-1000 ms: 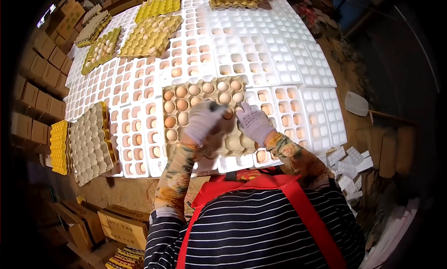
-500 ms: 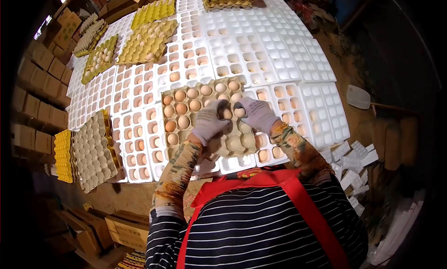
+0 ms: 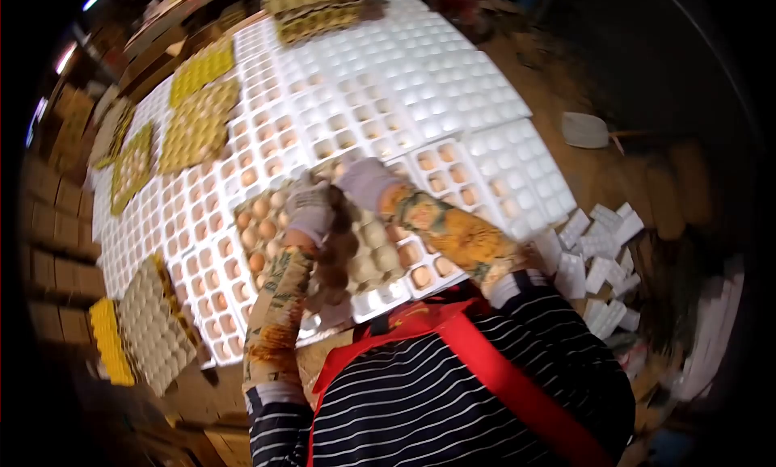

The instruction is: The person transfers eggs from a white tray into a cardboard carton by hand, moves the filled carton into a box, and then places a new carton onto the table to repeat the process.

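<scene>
Foam trays (image 3: 453, 79) cover the surface; left hand (image 3: 309, 211) beside right hand (image 3: 364, 182) over eggs (image 3: 263, 225), grip unclear.

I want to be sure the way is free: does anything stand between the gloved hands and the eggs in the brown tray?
Nothing visible does. The left hand and the right hand are directly over the brown tray, beside its eggs. The picture is blurred, so whether either hand touches an egg cannot be told.

An egg-packing workroom: white foam egg trays (image 3: 404, 79) cover the surface, with pulp egg cartons (image 3: 149, 326) and stacked cardboard boxes (image 3: 48, 216) alongside.
</scene>
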`<act>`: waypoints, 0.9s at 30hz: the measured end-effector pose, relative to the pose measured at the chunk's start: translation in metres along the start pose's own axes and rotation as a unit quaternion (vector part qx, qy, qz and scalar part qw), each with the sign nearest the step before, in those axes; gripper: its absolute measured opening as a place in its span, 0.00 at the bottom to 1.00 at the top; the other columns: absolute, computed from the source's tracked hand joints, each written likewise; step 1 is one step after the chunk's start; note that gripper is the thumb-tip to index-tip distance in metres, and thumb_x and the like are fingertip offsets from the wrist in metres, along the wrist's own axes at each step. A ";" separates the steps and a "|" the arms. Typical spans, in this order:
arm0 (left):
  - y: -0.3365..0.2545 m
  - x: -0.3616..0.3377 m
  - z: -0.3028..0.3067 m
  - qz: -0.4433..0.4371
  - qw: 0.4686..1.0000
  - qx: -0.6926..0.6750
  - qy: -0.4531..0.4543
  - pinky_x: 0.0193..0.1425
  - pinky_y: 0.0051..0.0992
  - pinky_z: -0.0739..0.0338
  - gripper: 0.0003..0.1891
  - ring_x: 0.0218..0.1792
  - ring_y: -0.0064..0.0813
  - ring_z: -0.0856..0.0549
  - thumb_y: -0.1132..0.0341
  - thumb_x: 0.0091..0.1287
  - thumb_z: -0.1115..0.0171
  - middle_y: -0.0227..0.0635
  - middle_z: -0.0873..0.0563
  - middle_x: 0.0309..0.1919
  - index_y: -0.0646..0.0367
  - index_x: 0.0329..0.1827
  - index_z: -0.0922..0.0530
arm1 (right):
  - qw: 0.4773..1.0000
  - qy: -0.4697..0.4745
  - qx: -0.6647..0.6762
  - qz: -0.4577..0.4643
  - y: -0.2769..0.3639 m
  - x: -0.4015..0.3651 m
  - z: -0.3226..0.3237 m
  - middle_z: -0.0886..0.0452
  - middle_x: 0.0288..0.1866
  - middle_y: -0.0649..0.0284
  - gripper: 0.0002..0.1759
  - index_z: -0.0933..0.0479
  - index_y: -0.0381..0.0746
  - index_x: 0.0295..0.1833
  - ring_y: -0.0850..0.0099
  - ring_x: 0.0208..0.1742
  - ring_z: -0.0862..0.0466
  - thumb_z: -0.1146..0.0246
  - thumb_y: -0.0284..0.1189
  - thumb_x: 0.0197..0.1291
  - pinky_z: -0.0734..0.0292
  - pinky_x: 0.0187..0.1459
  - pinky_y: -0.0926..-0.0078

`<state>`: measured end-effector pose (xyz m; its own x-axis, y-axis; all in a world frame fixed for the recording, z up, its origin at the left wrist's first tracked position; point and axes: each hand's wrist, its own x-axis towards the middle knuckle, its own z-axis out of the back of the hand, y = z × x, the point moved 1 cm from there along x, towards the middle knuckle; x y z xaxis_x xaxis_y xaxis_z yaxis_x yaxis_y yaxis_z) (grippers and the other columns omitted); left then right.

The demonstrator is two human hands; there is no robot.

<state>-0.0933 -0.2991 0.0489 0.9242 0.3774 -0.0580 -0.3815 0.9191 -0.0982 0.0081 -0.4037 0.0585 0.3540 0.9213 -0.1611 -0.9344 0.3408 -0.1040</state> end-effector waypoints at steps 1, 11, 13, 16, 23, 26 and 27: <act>-0.003 0.002 0.011 0.024 0.999 -0.008 0.026 0.59 0.46 0.23 0.22 0.59 0.47 0.20 0.55 0.53 0.28 0.41 0.23 0.58 0.43 0.53 0.17 | 1.000 -0.018 -0.013 -0.003 -0.004 -0.009 0.004 0.18 0.48 0.52 0.17 0.16 0.45 0.54 0.59 0.48 0.13 0.37 0.34 0.60 0.16 0.41 0.61; 0.016 0.003 -0.007 0.033 0.956 -0.268 -0.115 0.53 0.39 0.19 0.22 0.46 0.44 0.14 0.59 0.54 0.24 0.43 0.15 0.47 0.55 0.52 0.15 | 0.137 -0.127 0.979 -0.080 -0.135 -0.177 -0.113 0.16 0.41 0.63 0.22 0.27 0.41 0.66 0.75 0.29 0.22 0.42 0.42 0.75 0.22 0.29 0.73; -0.046 0.000 0.010 0.076 0.912 -0.397 -0.071 0.53 0.37 0.20 0.22 0.43 0.40 0.15 0.60 0.55 0.23 0.42 0.16 0.45 0.56 0.53 0.16 | 0.319 -0.300 0.876 -0.203 -0.140 -0.236 -0.084 0.16 0.42 0.64 0.21 0.23 0.39 0.62 0.79 0.31 0.22 0.40 0.41 0.72 0.22 0.33 0.77; -0.149 0.007 0.005 -0.058 0.900 -0.423 -0.089 0.51 0.36 0.20 0.24 0.44 0.36 0.15 0.60 0.55 0.23 0.40 0.17 0.44 0.56 0.54 0.17 | 0.536 -0.220 0.717 -0.389 -0.211 -0.277 -0.061 0.15 0.41 0.65 0.18 0.17 0.38 0.53 0.79 0.36 0.20 0.35 0.40 0.67 0.22 0.39 0.77; -0.342 0.080 -0.052 -0.107 0.981 -0.157 0.048 0.53 0.44 0.19 0.23 0.51 0.49 0.16 0.56 0.59 0.28 0.43 0.23 0.57 0.46 0.58 0.19 | 0.862 -0.138 0.302 -0.382 -0.292 -0.271 -0.131 0.27 0.63 0.54 0.28 0.23 0.51 0.62 0.55 0.57 0.19 0.30 0.42 0.55 0.21 0.55 0.57; -0.352 0.111 -0.060 -0.074 0.980 -0.185 0.029 0.53 0.45 0.19 0.23 0.51 0.49 0.16 0.58 0.60 0.31 0.43 0.23 0.57 0.46 0.60 0.21 | 0.844 -0.201 0.369 -0.334 -0.309 -0.257 -0.128 0.25 0.59 0.53 0.26 0.23 0.51 0.64 0.54 0.60 0.22 0.33 0.37 0.57 0.23 0.59 0.58; -0.354 0.120 -0.063 -0.062 0.974 -0.217 -0.017 0.52 0.44 0.18 0.23 0.50 0.47 0.16 0.59 0.60 0.31 0.43 0.22 0.56 0.46 0.60 0.21 | 0.842 -0.197 0.378 -0.330 -0.312 -0.244 -0.130 0.25 0.59 0.53 0.26 0.23 0.51 0.64 0.54 0.60 0.22 0.33 0.37 0.57 0.23 0.59 0.58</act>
<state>0.1515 -0.5863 0.0137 0.9606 0.2776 0.0140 -0.2311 0.8259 -0.5143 0.2188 -0.7593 0.0032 0.9048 0.4240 0.0399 -0.3504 0.6881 0.6355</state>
